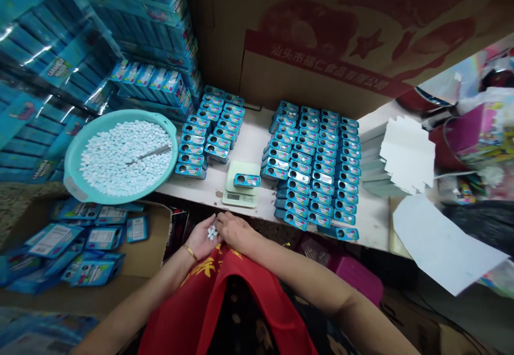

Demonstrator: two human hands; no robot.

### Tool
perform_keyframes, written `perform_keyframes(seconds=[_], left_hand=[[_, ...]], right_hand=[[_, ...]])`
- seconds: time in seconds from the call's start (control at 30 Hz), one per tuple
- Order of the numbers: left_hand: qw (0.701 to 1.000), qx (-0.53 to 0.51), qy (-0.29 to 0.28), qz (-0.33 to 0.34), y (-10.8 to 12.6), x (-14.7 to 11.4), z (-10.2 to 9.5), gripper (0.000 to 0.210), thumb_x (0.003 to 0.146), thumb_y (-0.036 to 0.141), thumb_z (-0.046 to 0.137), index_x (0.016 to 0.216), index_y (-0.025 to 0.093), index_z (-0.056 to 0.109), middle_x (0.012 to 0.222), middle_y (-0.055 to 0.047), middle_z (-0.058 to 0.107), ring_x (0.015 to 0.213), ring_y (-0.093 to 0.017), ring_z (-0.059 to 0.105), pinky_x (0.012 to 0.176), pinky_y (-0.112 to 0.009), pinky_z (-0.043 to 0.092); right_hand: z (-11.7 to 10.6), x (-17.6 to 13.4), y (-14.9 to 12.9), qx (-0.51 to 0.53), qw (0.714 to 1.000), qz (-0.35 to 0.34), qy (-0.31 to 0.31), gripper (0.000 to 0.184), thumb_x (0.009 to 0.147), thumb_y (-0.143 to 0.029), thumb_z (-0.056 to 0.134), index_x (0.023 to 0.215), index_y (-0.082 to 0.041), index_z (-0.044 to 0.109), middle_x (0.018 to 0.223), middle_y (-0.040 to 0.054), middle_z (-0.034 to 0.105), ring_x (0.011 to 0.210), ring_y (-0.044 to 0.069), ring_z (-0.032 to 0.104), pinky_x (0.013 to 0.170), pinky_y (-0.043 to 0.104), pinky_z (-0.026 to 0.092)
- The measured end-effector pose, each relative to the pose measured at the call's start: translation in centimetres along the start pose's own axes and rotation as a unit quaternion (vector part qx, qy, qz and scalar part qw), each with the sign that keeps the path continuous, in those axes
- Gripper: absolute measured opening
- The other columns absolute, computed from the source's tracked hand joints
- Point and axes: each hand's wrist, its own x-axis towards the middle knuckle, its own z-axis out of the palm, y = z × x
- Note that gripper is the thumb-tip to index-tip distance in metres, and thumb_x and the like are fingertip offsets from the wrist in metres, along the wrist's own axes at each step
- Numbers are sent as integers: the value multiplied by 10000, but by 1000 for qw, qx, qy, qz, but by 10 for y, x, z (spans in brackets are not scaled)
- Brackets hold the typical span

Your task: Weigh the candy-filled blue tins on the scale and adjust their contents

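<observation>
Hands [235, 231] close together, left palm [202, 241] upturned

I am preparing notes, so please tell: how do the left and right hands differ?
The left hand is palm up; the right hand shows its back. White pieces lie in the left hand; none show in the right. A bracelet circles the left wrist; none shows on the right. Both are ungloved.

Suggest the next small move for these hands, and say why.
Perhaps bring the left hand over the blue container on the scale and tip in some white pieces: they lie in that palm, and the container's top shows what looks like a round opening.
</observation>
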Motion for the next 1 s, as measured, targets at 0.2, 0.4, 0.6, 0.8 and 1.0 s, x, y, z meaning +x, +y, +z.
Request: perform_keyframes(seconds=[0.2, 0.4, 0.6, 0.8, 1.0], left_hand=[[1000, -2, -4, -27, -2, -3, -7, 195, 821, 172, 453, 672, 95, 552, 573, -43, 582, 532, -114, 566, 597, -260, 497], [999, 17, 2, -28, -3, -3, -2, 158, 812, 146, 464, 710, 84, 566, 640, -67, 622, 621, -141, 611, 654, -286, 513], [998, 58, -19, -35, 3, -5, 7, 207, 817, 163, 459, 926, 43, 588, 879, -153, 659, 841, -204, 631, 769, -324, 503], [998, 65, -6, -12, 10, -8, 14, 250, 813, 156, 461, 1000, 38, 578, 988, -178, 638, 903, -213, 618, 783, -296, 506], [998, 54, -12, 1, 10, -10, 18, 247, 812, 154, 464, 995, 42, 586, 989, -172, 641, 903, -210, 618, 786, -294, 508]], right_hand=[[2, -1, 9, 87, 996, 24, -11, 89, 795, -169, 504, 842, -153, 577, 836, 25, 538, 760, 109, 501, 667, 199, 403], [2, -12, 5, 128, 991, 37, 27, 119, 796, -144, 482, 871, -156, 574, 857, 37, 539, 789, 117, 498, 705, 215, 403], [-31, -23, 36, 151, 970, 95, 163, 163, 799, -120, 443, 879, -155, 581, 890, 58, 560, 855, 134, 518, 764, 230, 414], [-58, -13, 88, 58, 954, 221, 195, 199, 814, -152, 432, 920, -169, 600, 916, 56, 561, 818, 141, 533, 751, 233, 407], [-65, 14, 88, -25, 972, 207, 105, 235, 838, -142, 402, 951, -176, 605, 926, 63, 559, 888, 155, 522, 736, 227, 384]])
